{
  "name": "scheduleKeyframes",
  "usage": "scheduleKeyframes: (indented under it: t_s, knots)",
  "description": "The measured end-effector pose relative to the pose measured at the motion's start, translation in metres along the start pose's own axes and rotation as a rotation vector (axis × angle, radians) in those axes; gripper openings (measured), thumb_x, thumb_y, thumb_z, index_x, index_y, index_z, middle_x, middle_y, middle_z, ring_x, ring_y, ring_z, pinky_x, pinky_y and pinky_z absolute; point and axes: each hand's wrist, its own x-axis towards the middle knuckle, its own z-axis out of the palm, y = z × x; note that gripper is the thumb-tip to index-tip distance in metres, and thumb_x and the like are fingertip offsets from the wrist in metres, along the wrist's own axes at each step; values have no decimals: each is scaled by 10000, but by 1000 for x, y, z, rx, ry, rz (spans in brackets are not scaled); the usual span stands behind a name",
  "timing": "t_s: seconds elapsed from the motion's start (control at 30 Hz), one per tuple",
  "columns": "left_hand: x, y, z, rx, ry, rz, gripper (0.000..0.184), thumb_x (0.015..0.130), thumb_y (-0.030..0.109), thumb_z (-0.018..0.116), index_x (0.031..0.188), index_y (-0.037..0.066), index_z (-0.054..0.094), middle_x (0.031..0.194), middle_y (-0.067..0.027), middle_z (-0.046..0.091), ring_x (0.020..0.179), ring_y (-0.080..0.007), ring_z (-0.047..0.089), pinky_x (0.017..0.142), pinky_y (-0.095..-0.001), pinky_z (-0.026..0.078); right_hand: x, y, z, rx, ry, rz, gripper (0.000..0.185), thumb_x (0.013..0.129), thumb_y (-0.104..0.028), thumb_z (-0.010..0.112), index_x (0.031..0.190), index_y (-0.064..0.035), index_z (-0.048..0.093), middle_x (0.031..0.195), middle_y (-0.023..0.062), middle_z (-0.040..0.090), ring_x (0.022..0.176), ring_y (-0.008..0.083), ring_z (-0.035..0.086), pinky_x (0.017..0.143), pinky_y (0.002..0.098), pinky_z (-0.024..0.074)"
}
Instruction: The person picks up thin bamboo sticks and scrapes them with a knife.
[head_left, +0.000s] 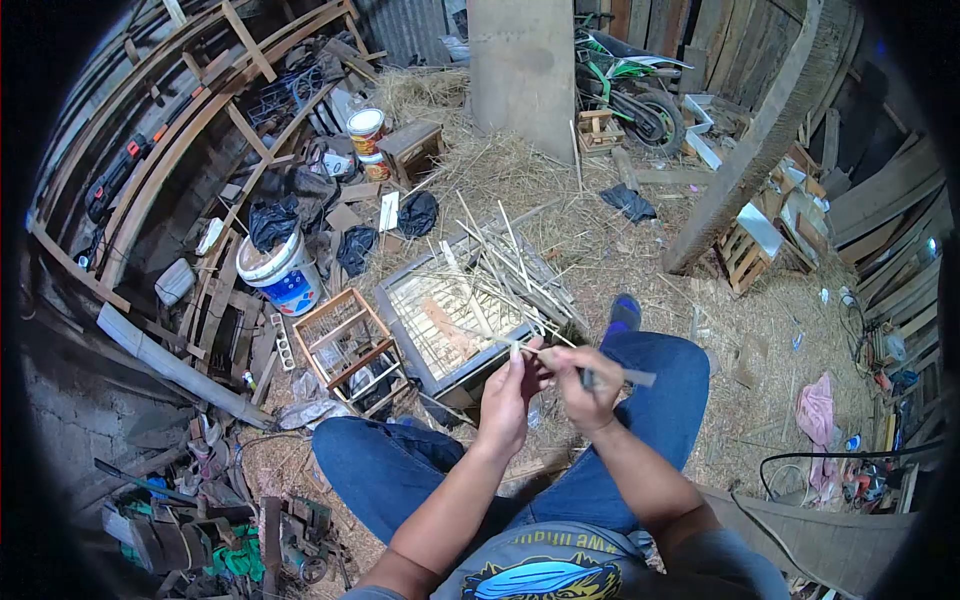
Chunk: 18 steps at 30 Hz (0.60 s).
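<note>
- A thin pale strip (530,347) is being held in front of the body, just above the near corner of a framed box.
- By the left hand (507,400), the strip is being pinched, thumb raised along it and fingers curled in behind.
- By the right hand (585,390), closed almost to a fist, a flat grey tool (640,379) is being gripped; its blade-like end is being pointed rightward (edge too blurred to read).
- The two hands are being kept close together, over the gap between the knees; both legs, in blue jeans (660,385), are being held bent.
- The framed box (404,335) is being used as a rest for a loose pile of sticks (515,275), heaped towards its far right side.
- A small wooden cage (375,353) is being stood just left of the box, its slim bars partly showing.
- Farther left, a white bucket (285,285) is being topped by black plastic (272,222).
- Beyond, two paint cans (366,127) are being kept stacked beside a wooden stool (412,138).
- The ground is being covered by straw (600,235); at the back, a green motorbike (630,85) is being stored.
</note>
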Motion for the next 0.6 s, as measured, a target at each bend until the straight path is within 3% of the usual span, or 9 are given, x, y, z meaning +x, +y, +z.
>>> scheduleKeyframes:
  t_s: [0.07, 0.17, 0.2, 0.23, 0.33, 0.43, 0.57, 0.6]
  knots:
    - [7, -2, 1, -103, -28, -13, 316, 1064, 276, 541, 1218, 25, 656, 1004, -74, 722, 908, -144, 666, 829, -320, 525, -4, 5, -9, -433, -206, -502, 173, 865, -39, 772, 1024, 1, 716, 856, 158, 751, 653, 193, 714, 577, 296, 550]
    - [22, -5, -21, -102, -134, -2, 277, 1060, 268, 545, 1148, 31, 659, 947, -62, 717, 855, -147, 671, 812, -301, 525, -13, 1, -23, -618, -353, -478, 296, 804, -45, 802, 1088, -17, 723, 855, 120, 748, 663, 242, 721, 583, 305, 555]
    - [17, 8, -10, -72, -33, 5, 246, 1062, 249, 531, 1091, 35, 649, 904, -76, 711, 804, -154, 669, 815, -289, 529, -13, 6, -22, -557, -291, -567, 355, 783, -68, 822, 1121, -30, 722, 859, 122, 753, 650, 248, 719, 573, 318, 552]
    - [18, 16, -7, -58, -7, 36, 250, 1068, 252, 511, 1089, 35, 631, 851, -71, 680, 777, -183, 683, 762, -339, 575, -16, 9, -29, -558, -289, -571, 355, 783, -68, 822, 1121, -30, 722, 859, 122, 753, 650, 248, 719, 573, 318, 552]
    - [31, 28, -29, -47, -78, 93, 245, 1082, 288, 471, 1076, 65, 571, 764, -34, 607, 628, -165, 649, 658, -339, 603, -31, 5, -59, -699, -382, -306, 335, 801, -71, 809, 1122, -34, 722, 922, 149, 763, 712, 252, 748, 622, 331, 582]
    - [39, 35, -39, -93, -59, 36, 227, 1089, 286, 450, 1062, 83, 549, 756, -33, 591, 593, -160, 629, 645, -345, 604, -34, 12, -80, -702, -369, -307, 272, 812, -42, 784, 1080, -36, 734, 912, 142, 763, 735, 258, 755, 645, 332, 592]
    - [48, 35, -40, -205, -36, 72, 225, 1092, 290, 441, 1073, 87, 537, 742, -25, 572, 568, -168, 619, 550, -330, 558, -30, 24, -102, -802, -434, -266, 220, 816, -43, 736, 1034, -73, 749, 910, 135, 758, 748, 274, 752, 641, 346, 583]
    - [51, 35, -38, -192, 35, 117, 248, 1090, 299, 447, 1133, 75, 544, 735, -19, 557, 533, -158, 581, 508, -316, 514, -27, 24, -105, -851, -441, -174, 274, 810, -82, 737, 1084, -89, 730, 911, 131, 754, 758, 293, 741, 668, 371, 571]
